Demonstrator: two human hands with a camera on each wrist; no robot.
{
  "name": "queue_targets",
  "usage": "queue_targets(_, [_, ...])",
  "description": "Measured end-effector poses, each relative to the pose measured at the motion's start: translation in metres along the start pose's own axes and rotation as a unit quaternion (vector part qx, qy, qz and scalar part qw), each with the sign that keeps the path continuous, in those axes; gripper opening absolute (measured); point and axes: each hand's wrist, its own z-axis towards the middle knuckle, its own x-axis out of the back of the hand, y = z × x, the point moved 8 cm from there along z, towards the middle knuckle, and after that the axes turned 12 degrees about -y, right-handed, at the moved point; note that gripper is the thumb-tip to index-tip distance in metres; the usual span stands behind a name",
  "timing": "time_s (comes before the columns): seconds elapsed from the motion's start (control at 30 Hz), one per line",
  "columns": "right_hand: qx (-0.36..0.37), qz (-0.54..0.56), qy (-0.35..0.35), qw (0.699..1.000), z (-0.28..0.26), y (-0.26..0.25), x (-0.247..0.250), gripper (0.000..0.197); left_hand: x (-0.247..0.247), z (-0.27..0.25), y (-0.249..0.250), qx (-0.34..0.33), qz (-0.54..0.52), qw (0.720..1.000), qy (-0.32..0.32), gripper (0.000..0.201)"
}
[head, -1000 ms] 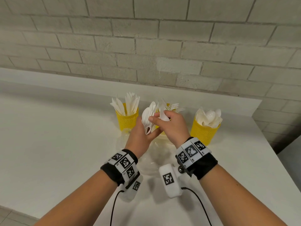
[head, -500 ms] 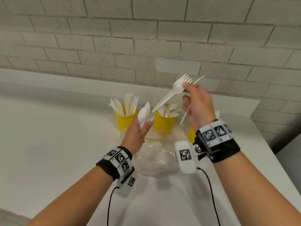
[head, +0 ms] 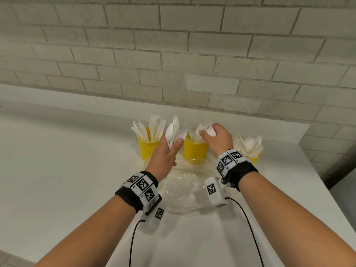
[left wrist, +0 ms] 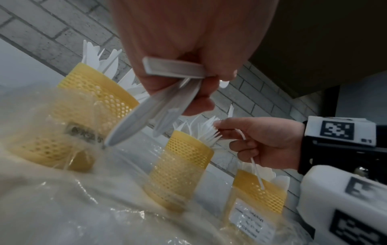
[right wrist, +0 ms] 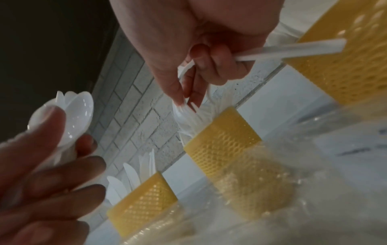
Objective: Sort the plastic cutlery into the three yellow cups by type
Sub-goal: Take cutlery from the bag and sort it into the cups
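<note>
Three yellow mesh cups stand in a row by the wall: the left cup (head: 147,149) holds knives, the middle cup (head: 194,150) forks, the right cup (head: 257,159) spoons. My left hand (head: 165,157) grips a bunch of white spoons (head: 174,132) upright between the left and middle cups. Over the middle cup (right wrist: 222,145), my right hand (head: 217,139) pinches a white fork (right wrist: 184,112), tines among the forks there. A second white handle (right wrist: 293,49) juts from its curled fingers; that piece's head is hidden.
A crumpled clear plastic bag (head: 185,189) lies on the white table (head: 67,170) in front of the cups, between my wrists. The brick wall (head: 173,64) stands just behind the cups. The table's right edge (head: 316,180) lies beyond the spoon cup.
My right hand took a fork from the left hand's bunch, lifted it high, then came down with it onto the middle cup. The left hand still grips the spoons in about the same place.
</note>
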Motion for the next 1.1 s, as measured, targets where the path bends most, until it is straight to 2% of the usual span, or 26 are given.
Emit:
queue_targets(0.13, [0.004, -0.06, -0.05, 0.997, 0.003, -0.003, -0.005, 0.036, 0.0, -0.001, -0.005, 0.009, -0.018, 1.0, -0.006, 0.044])
queue_targets(0.23, [0.025, -0.06, -0.018, 0.998, 0.006, -0.02, 0.005, 0.047, 0.001, 0.0, -0.006, 0.016, -0.018, 1.0, -0.011, 0.033])
queue_targets(0.37, [0.105, 0.036, 0.071, 0.991, 0.008, -0.045, 0.028, 0.027, 0.0, 0.003, -0.007, 0.02, -0.034, 0.999, -0.021, 0.028])
queue_targets(0.43, [0.123, 0.05, 0.093, 0.987, 0.008, -0.052, 0.034, 0.023, -0.001, 0.004, -0.006, 0.022, -0.046, 0.998, -0.022, 0.029])
queue_targets(0.57, [0.134, 0.096, 0.117, 0.979, 0.007, -0.051, 0.037, 0.013, -0.005, 0.003, -0.006, 0.023, -0.07, 0.997, -0.04, 0.022])
queue_targets(0.7, [0.111, 0.102, 0.1, 0.984, 0.008, -0.035, 0.024, 0.01, -0.006, 0.001, -0.006, 0.026, -0.078, 0.995, -0.058, 0.012])
queue_targets(0.73, [0.103, 0.085, 0.09, 0.987, 0.009, -0.029, 0.019, 0.011, -0.006, 0.001, -0.005, 0.026, -0.08, 0.995, -0.062, 0.012])
queue_targets(0.8, [0.086, -0.036, 0.067, 0.993, 0.012, -0.018, 0.01, 0.013, -0.007, 0.001, -0.005, 0.027, -0.079, 0.995, -0.063, 0.015])
queue_targets(0.87, [0.064, -0.166, 0.045, 0.983, 0.013, -0.007, 0.002, 0.019, -0.007, 0.002, -0.005, 0.029, -0.073, 0.995, -0.06, 0.023])
queue_targets(0.93, [0.052, -0.229, 0.027, 0.972, 0.011, -0.005, -0.002, 0.027, -0.007, 0.002, -0.005, 0.032, -0.067, 0.996, -0.057, 0.03])
queue_targets(1.03, [0.085, -0.249, 0.045, 0.964, 0.002, -0.023, 0.0, 0.036, -0.006, 0.003, -0.009, 0.038, -0.059, 0.996, -0.051, 0.036])
queue_targets(1.1, [0.126, -0.148, 0.031, 0.98, -0.007, -0.042, -0.002, 0.032, -0.006, 0.004, -0.009, 0.036, -0.056, 0.997, -0.042, 0.038])
